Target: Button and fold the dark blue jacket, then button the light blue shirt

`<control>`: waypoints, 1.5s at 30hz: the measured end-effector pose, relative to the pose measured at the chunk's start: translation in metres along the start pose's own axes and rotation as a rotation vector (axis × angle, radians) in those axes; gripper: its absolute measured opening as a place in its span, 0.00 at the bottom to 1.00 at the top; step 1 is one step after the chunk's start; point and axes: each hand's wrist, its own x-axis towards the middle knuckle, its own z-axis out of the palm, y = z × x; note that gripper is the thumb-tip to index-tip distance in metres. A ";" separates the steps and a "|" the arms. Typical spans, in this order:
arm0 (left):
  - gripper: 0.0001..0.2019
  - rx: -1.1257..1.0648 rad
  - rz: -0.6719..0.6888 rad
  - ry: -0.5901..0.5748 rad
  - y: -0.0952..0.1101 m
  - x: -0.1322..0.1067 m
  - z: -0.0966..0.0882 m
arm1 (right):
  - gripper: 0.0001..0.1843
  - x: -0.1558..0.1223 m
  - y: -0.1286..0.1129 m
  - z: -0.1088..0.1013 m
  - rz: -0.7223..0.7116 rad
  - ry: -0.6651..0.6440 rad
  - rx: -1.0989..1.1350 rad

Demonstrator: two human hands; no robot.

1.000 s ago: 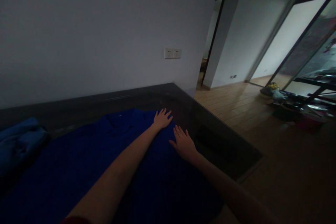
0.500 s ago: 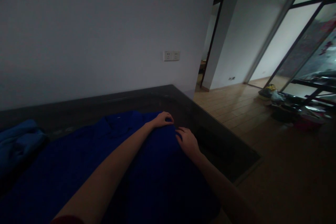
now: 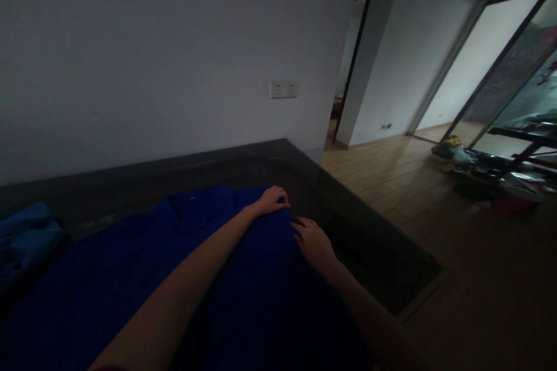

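Note:
A dark blue collared shirt (image 3: 130, 266) lies spread over a dark, glossy tabletop, its collar near the far side. My left hand (image 3: 272, 200) reaches across it and pinches the cloth at the far right corner, thumb and fingers curled. Just to the right, my right hand (image 3: 315, 242) has its fingers bent onto the shirt's right edge, close to the left one. Poor light hides the cloth's folds near me and the exact grip of the fingertips.
At the left lies a folded lighter blue cloth (image 3: 28, 237). The dark table (image 3: 369, 232) has a raised rim against the white wall, which carries two sockets (image 3: 284, 89). Wooden floor (image 3: 369, 171) stretches to the right, with a heap of clutter (image 3: 491, 179) beyond.
The view has shifted very slightly. Both hands stay at the same corner of the shirt, the right one marginally lower in the picture.

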 end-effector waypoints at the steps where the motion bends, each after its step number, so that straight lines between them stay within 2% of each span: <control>1: 0.10 0.029 -0.010 0.012 0.001 0.000 0.001 | 0.22 0.000 0.000 0.000 0.001 -0.004 -0.004; 6: 0.09 0.115 -0.067 0.083 0.013 -0.004 0.006 | 0.22 0.000 0.000 0.002 -0.006 -0.004 -0.037; 10: 0.09 0.178 -0.187 0.150 0.028 -0.006 0.007 | 0.21 -0.001 0.002 0.002 0.004 0.008 -0.063; 15: 0.10 0.237 -0.215 0.235 0.047 -0.016 -0.004 | 0.20 -0.003 0.008 0.000 0.015 0.023 -0.026; 18: 0.13 0.222 -0.288 0.182 0.053 -0.029 -0.009 | 0.22 -0.001 0.011 -0.007 0.019 0.084 0.031; 20: 0.17 0.222 -0.349 0.101 0.056 -0.036 -0.004 | 0.24 0.001 0.009 -0.011 -0.010 0.152 0.069; 22: 0.23 0.207 -0.397 0.005 0.057 -0.040 0.005 | 0.25 0.002 0.003 -0.012 -0.097 0.195 0.116; 25: 0.28 0.170 -0.423 -0.081 0.055 -0.035 0.017 | 0.25 -0.001 -0.011 -0.005 -0.260 0.172 0.174; 28: 0.28 0.155 -0.391 -0.079 0.047 -0.024 0.021 | 0.27 -0.005 -0.021 0.008 -0.330 0.145 0.185; 33: 0.26 0.168 -0.351 -0.016 0.032 -0.011 0.019 | 0.28 -0.006 -0.022 0.025 -0.231 0.063 0.065; 37: 0.27 0.202 -0.479 0.094 0.022 -0.004 0.023 | 0.32 -0.007 -0.021 0.032 -0.236 0.024 -0.049; 41: 0.28 0.213 -0.518 0.077 0.014 0.002 0.026 | 0.36 -0.011 -0.018 0.033 -0.219 0.033 -0.080; 45: 0.28 0.191 -0.537 0.097 0.016 0.004 0.025 | 0.38 -0.015 -0.014 0.030 -0.210 0.018 -0.090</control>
